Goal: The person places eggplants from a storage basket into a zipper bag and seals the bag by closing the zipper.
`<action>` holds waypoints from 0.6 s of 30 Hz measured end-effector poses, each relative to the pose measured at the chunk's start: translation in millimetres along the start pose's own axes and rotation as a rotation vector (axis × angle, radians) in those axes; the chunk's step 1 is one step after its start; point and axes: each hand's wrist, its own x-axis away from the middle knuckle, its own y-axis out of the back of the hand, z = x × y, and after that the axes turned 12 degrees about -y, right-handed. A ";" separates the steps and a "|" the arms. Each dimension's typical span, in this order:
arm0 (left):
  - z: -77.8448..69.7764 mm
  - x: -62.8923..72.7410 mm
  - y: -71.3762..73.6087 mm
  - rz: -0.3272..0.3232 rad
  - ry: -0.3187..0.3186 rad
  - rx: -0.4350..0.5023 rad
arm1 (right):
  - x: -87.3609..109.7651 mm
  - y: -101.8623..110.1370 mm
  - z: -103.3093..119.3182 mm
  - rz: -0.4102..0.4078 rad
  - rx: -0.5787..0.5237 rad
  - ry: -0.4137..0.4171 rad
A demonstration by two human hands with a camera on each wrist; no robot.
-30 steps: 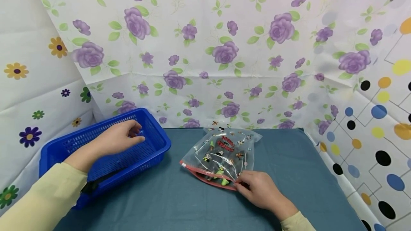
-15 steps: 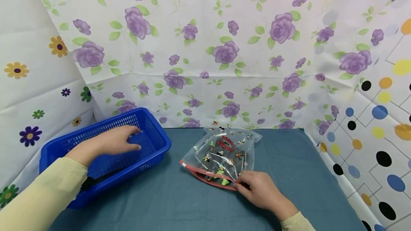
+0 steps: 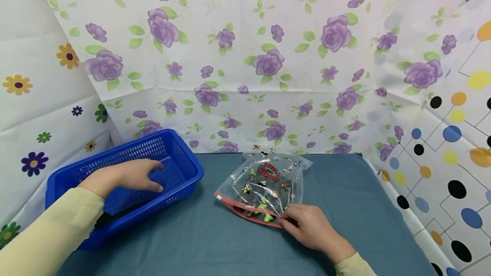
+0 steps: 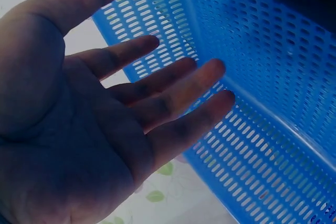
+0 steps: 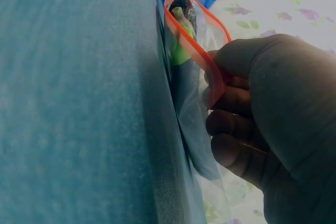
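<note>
A clear zip bag (image 3: 268, 182) with cartoon prints and a red zip edge (image 5: 194, 45) lies on the table. Its mouth gapes, and light green items (image 3: 267, 216) show inside. My right hand (image 3: 310, 227) pinches the bag's right corner at the red edge between thumb and fingers. To the left, my left hand (image 3: 132, 176) hovers over the blue basket (image 3: 193, 173), fingers spread and holding nothing. In the left wrist view the palm and loose fingers (image 4: 181, 85) hang above the basket's perforated wall and floor.
A black strip-like item (image 3: 126, 212) lies along the basket's near inner side, partly hidden by the left arm. Blue-green cloth (image 3: 199, 242) covers the table. Flowered and dotted sheets (image 3: 230, 67) hang behind and at both sides.
My left hand has sunk a little and drawn slightly left over the basket, its thumb and fingers spreading wider. The right hand and the bag have stayed in place.
</note>
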 end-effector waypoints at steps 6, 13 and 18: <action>3.1 2.2 -0.9 0.081 0.035 0.039 | 0.0 -1.0 0.1 0.019 0.003 -0.020; 6.1 3.3 -3.4 0.155 0.076 0.093 | -0.3 -1.0 0.6 0.027 -0.010 -0.021; 7.4 3.8 -6.6 0.174 0.118 0.148 | -0.6 -0.4 1.5 0.023 -0.014 -0.017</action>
